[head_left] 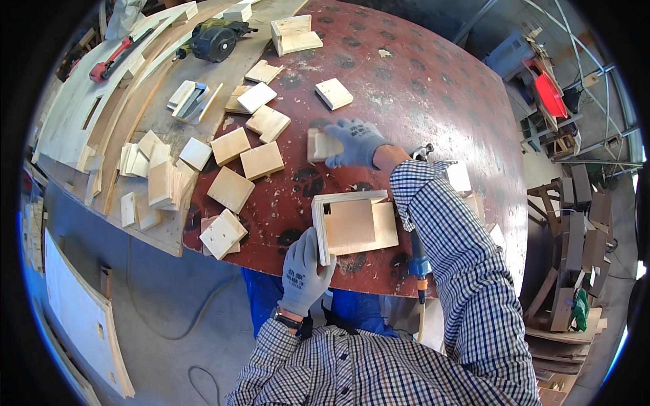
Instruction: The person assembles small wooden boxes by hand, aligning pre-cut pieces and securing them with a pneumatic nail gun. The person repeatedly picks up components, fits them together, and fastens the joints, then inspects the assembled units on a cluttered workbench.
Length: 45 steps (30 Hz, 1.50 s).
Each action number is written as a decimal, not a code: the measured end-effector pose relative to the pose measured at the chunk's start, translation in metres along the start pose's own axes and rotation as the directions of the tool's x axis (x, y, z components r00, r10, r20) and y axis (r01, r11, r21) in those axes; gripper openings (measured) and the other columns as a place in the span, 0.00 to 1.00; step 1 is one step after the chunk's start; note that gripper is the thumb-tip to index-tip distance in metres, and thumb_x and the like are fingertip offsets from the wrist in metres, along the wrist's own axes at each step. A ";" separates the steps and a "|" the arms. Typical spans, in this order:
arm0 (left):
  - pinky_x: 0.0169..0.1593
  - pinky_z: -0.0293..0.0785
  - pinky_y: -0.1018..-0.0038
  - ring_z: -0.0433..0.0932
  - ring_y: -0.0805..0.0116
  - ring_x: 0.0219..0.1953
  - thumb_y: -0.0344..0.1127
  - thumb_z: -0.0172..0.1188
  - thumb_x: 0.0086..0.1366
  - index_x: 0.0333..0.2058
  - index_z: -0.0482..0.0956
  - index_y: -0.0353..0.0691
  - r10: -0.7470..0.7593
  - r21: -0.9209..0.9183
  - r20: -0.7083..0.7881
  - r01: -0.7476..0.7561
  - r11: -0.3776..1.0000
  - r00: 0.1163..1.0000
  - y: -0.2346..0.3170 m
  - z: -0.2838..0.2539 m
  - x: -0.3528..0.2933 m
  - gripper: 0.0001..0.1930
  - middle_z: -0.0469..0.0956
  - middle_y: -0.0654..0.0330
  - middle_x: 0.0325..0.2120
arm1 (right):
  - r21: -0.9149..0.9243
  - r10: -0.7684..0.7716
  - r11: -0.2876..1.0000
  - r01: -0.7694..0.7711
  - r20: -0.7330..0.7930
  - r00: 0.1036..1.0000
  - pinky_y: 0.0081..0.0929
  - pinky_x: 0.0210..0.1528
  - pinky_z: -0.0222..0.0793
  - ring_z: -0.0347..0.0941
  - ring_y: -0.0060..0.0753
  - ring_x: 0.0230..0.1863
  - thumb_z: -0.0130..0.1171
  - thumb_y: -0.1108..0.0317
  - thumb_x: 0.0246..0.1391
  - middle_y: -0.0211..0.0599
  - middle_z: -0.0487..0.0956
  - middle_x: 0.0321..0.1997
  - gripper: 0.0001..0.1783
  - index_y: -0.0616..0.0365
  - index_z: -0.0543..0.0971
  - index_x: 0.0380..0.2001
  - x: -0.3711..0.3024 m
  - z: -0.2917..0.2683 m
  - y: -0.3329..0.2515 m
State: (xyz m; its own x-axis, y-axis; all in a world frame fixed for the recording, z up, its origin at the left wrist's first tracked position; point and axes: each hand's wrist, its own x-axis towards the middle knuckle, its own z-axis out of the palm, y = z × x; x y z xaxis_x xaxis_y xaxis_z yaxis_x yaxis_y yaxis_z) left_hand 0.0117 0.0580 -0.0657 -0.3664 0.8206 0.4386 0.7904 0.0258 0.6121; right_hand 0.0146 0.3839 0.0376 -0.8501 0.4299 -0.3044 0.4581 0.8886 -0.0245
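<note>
A small open wooden box (322,223), with walls along its left and far sides, lies at the table's near edge. My left hand (303,272), in a grey glove, grips its near left corner. A flat wooden piece (350,222) sits inside the box. Beyond it, my gloved right hand (357,142) reaches across with thumb and fingers at the two sides of a wooden block (321,145), which looks slightly blurred. Beneath my right forearm, an air tool with a blue fitting (420,266) and hose is partly hidden.
Loose wooden blocks (263,160) lie left of the box on the red tabletop (406,81). A two-piece wooden corner (296,37) stands at the far edge. On the adjoining plywood (152,101) are a black-and-yellow power tool (215,40), a red tool (112,62) and a stapler-like metal tool (195,101).
</note>
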 end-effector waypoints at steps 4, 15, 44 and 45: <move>0.61 0.75 0.51 0.77 0.40 0.57 0.40 0.70 0.65 0.66 0.68 0.28 -0.034 0.004 0.020 0.034 0.999 0.999 -0.003 0.001 -0.004 0.36 0.75 0.40 0.61 | 0.215 -0.087 0.972 0.092 -0.033 0.996 0.47 0.66 0.73 0.78 0.51 0.64 0.63 0.36 0.62 0.48 0.79 0.63 0.40 0.47 0.74 0.69 0.048 0.005 0.012; 0.58 0.77 0.55 0.79 0.43 0.55 0.42 0.72 0.66 0.66 0.67 0.27 -0.064 0.010 0.096 0.064 0.998 0.993 0.002 -0.003 0.001 0.37 0.76 0.39 0.58 | 0.209 0.377 0.914 -0.347 -0.125 0.918 0.52 0.62 0.77 0.78 0.55 0.64 0.64 0.33 0.56 0.57 0.74 0.69 0.50 0.58 0.69 0.71 0.120 0.009 0.064; 0.57 0.78 0.57 0.82 0.47 0.56 0.40 0.69 0.67 0.63 0.66 0.30 -0.050 -0.035 0.078 0.053 0.998 0.996 0.001 -0.005 -0.003 0.33 0.78 0.40 0.57 | 0.195 0.176 0.967 -0.162 -0.055 0.983 0.57 0.70 0.67 0.68 0.61 0.73 0.66 0.26 0.51 0.58 0.70 0.72 0.61 0.56 0.61 0.75 0.198 -0.032 -0.102; 0.58 0.77 0.57 0.81 0.47 0.57 0.40 0.69 0.67 0.64 0.66 0.31 -0.060 -0.040 0.089 0.064 0.997 0.994 0.000 -0.004 -0.005 0.33 0.77 0.41 0.59 | 0.181 0.222 0.959 -0.219 0.003 0.975 0.57 0.69 0.67 0.68 0.60 0.72 0.66 0.27 0.51 0.57 0.70 0.72 0.60 0.57 0.61 0.75 0.202 -0.030 -0.108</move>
State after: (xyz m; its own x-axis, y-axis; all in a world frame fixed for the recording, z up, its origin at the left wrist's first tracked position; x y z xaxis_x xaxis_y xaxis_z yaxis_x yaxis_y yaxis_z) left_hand 0.0119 0.0514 -0.0651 -0.3679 0.8651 0.3408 0.7453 0.0552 0.6644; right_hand -0.2150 0.3794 0.0076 -0.7265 0.6159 -0.3047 0.6721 0.7291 -0.1290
